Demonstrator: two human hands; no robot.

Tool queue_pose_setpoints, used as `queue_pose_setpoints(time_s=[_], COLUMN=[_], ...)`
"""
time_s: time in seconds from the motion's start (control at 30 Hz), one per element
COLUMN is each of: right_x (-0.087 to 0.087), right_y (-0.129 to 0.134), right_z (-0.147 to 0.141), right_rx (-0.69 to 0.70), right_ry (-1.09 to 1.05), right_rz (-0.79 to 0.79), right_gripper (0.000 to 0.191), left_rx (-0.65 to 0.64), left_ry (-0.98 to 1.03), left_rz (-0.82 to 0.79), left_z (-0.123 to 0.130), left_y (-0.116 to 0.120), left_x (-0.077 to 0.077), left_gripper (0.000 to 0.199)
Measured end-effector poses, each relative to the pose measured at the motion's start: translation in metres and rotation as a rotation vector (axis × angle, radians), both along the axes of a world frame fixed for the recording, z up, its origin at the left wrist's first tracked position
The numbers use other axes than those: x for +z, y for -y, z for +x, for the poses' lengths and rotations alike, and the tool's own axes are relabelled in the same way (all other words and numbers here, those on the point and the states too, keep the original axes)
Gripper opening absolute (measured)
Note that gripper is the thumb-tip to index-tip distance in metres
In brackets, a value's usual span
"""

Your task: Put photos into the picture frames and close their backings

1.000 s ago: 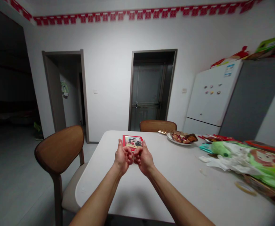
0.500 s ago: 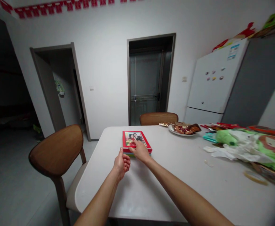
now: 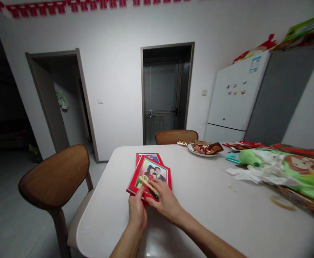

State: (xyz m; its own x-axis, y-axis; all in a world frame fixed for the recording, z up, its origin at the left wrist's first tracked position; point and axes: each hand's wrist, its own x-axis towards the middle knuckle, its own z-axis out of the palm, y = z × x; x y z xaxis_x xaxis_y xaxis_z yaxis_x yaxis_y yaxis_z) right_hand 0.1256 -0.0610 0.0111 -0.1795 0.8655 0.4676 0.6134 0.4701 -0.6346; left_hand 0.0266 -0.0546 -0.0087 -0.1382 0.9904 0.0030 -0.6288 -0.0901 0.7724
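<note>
A red picture frame with a photo of a couple is tilted above the table, its near edge toward me. My left hand grips its near-left edge, thumb on the front and fingers under it. The fingers of my right hand lie across the lower part of the photo, with the thumb at the near edge. Behind it, partly covered, a second red picture frame with a purple picture rests on the white table.
A plate of snacks stands at the table's far side. To the right lie a green bag, crumpled white tissue and a roll of tape. Wooden chairs stand at the left and far side.
The top picture frame has come off the stack toward me and is tilted, uncovering part of the one below. My left hand has closed on its edge. The view has shifted slightly.
</note>
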Motion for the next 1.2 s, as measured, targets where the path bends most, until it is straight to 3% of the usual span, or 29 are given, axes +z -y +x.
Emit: queue_pose_setpoints(time_s=[0.1,0.2,0.3,0.37,0.53,0.63,0.8,0.97,1.1,1.2], right_x=[0.015,0.025,0.020,0.009,-0.023,-0.036,-0.048,-0.052,-0.054,-0.053], right_y=[0.020,0.040,0.056,0.060,0.054,0.043,0.029,0.028,0.031,0.034], right_z=[0.012,0.020,0.025,0.029,0.039,0.045,0.055,0.056,0.055,0.054], right_rx=[-0.023,0.039,0.169,0.206,0.214,0.135,-0.166,-0.219,-0.281,-0.236], right_ry=[-0.549,-0.970,-1.163,-1.181,-0.975,-0.721,-0.088,0.155,0.304,0.355], right_rz=[-0.218,-0.389,-0.470,-0.555,-0.726,-0.650,-0.427,-0.303,-0.266,-0.246], right_gripper=[0.056,0.057,0.050,0.043,0.038,0.040,0.046,0.042,0.040,0.041], left_rx=[0.016,0.024,0.044,0.065,0.173,0.181,0.085,-0.173,-0.240,-0.294], left_ry=[-0.298,-0.774,-1.226,-1.480,-1.882,-1.995,-2.024,-1.963,-1.944,-1.926], left_rz=[0.122,0.412,0.777,0.923,0.941,0.917,0.811,0.667,0.422,0.372], left_z=[0.002,-0.001,-0.005,-0.007,-0.001,0.007,0.017,0.001,-0.028,-0.043], left_y=[0.039,0.076,0.102,0.112,0.123,0.123,0.122,0.122,0.121,0.119], left_x=[0.008,0.008,-0.006,-0.019,-0.043,-0.052,-0.060,-0.044,-0.025,-0.019], left_gripper=[0.031,0.039,0.055,0.061,0.052,0.044,0.036,0.043,0.056,0.053])
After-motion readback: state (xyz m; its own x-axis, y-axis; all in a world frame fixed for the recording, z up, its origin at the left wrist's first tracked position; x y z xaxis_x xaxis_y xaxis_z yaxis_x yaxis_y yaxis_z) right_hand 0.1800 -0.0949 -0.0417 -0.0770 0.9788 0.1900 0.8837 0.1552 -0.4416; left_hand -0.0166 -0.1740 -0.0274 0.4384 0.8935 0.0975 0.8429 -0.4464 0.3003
